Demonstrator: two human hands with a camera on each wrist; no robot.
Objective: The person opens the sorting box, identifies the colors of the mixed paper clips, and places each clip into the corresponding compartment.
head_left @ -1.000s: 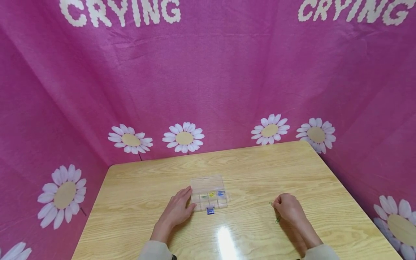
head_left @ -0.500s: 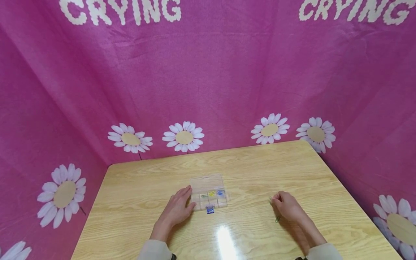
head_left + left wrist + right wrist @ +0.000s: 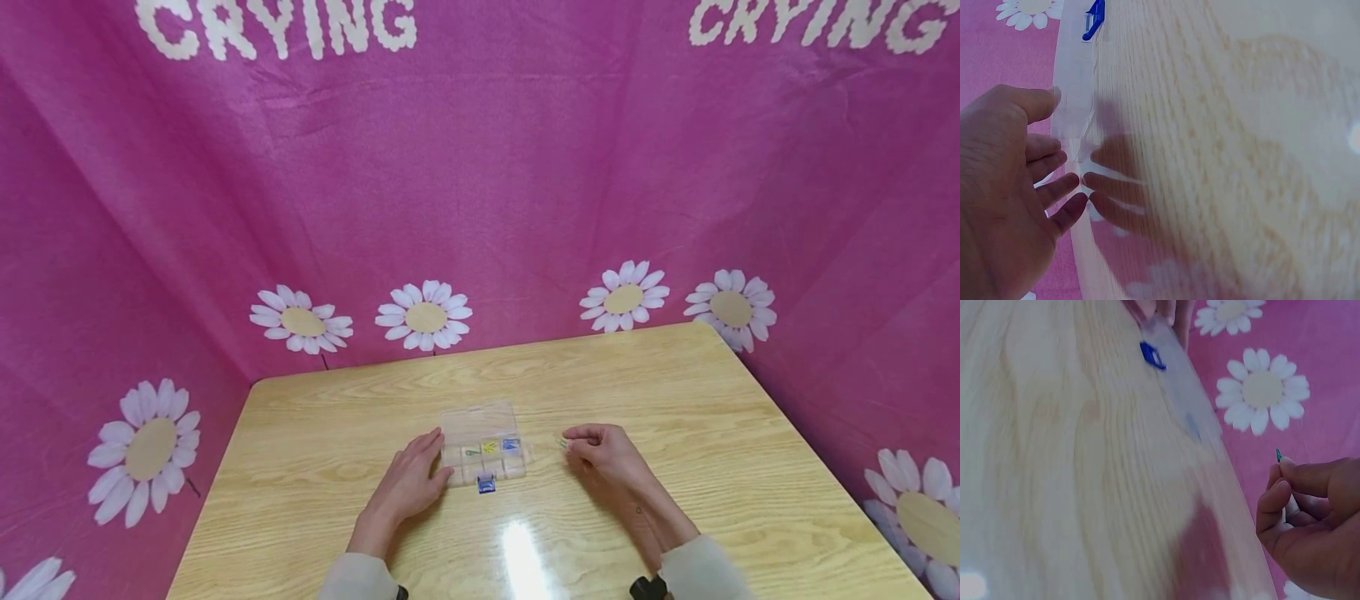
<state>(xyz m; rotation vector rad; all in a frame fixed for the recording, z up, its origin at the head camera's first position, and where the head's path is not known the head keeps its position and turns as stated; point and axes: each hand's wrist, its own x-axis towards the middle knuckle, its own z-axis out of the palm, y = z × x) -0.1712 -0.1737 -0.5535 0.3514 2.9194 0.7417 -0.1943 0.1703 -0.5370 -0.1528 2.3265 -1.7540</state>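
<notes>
A clear plastic compartment box [image 3: 472, 472] lies with its lid [image 3: 477, 421] folded back on the table. Small green, yellow and blue pieces sit in separate compartments of its back row, and a blue latch [image 3: 487, 484] sticks out in front. My left hand [image 3: 408, 479] rests against the box's left side, fingers relaxed, thumb near the front corner. To the right of the box, my right hand [image 3: 611, 454] pinches a small green paper clip [image 3: 1279, 455] between thumb and fingertips; only its tip shows in the right wrist view. Another small green clip [image 3: 638, 510] lies beside my right forearm.
The wooden table [image 3: 360, 400] reaches back to a pink cloth [image 3: 525, 208] printed with daisies, which also hangs at both sides. A bright light reflection [image 3: 522, 558] lies on the tabletop in front of the box.
My right hand has moved left toward the box, carrying the green paper clip away from the spot where the other clip lies. The left hand and the box have stayed in place.
</notes>
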